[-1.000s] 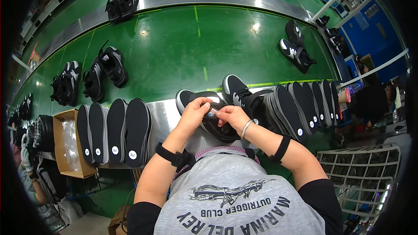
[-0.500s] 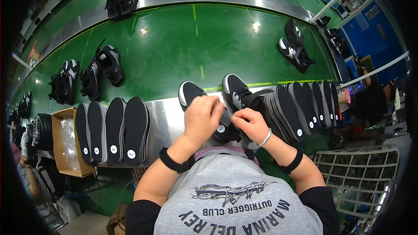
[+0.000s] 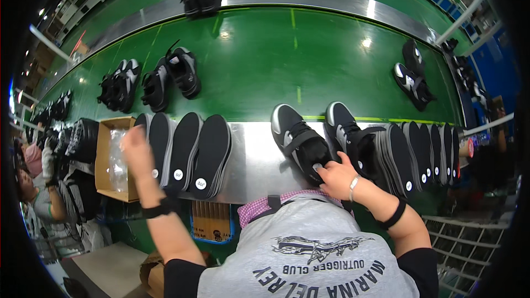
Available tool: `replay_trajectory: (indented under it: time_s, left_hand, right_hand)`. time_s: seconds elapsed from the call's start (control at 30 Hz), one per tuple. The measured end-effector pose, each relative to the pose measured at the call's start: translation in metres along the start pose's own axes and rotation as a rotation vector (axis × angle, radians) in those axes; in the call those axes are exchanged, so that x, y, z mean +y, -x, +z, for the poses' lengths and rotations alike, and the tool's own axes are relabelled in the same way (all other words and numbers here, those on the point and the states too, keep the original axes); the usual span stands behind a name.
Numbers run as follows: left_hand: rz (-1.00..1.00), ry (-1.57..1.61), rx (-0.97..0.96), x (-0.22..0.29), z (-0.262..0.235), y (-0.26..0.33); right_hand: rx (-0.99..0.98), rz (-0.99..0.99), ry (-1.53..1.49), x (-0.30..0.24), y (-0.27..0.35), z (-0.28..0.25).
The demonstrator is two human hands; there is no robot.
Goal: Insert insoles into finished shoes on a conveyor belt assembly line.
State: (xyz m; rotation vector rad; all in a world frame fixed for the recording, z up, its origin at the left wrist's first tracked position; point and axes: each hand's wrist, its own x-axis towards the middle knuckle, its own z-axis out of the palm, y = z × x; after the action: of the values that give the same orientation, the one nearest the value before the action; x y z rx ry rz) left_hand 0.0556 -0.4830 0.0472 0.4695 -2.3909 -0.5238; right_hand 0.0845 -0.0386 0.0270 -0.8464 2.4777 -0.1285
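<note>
My right hand (image 3: 338, 180) grips the heel end of a black shoe (image 3: 303, 142) with a silver toe, at the metal edge of the work surface. A small pale patch shows by its fingertips; I cannot make out what it is. Beside this shoe stands its match, another black shoe (image 3: 349, 127). My left hand (image 3: 137, 152) is reached out to the left, smeared by motion, between an open cardboard box (image 3: 132, 190) holding clear plastic film (image 3: 117, 160) and a stack of black insoles (image 3: 160, 146). Whether its fingers are closed does not show.
More insole stacks (image 3: 212, 152) stand on the left, others (image 3: 396, 157) on the right. Across the green surface (image 3: 248, 72) sit several black shoes (image 3: 182, 72), with another pair (image 3: 414, 80) at the right. A wire rack (image 3: 469, 243) stands lower right; a co-worker's hand (image 3: 47, 160) shows far left.
My hands have parted from a clear strip held between them. The left swung left to the box; the right moved onto the shoe's heel. The view has shifted left.
</note>
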Motion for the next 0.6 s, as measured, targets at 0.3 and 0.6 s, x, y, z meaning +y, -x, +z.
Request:
replay_trajectory:
  time_s: [0.3,0.6]
  left_hand:
    - [-0.129,0.324,-0.128,0.003,0.016,0.028]
    - [-0.031,0.765,-1.459,0.172,0.108,0.163]
  right_hand:
    - [-0.427,0.161,-0.13,0.002,-0.03,-0.015]
    - [0.304,0.538,-0.195,0.022,0.034,-0.031]
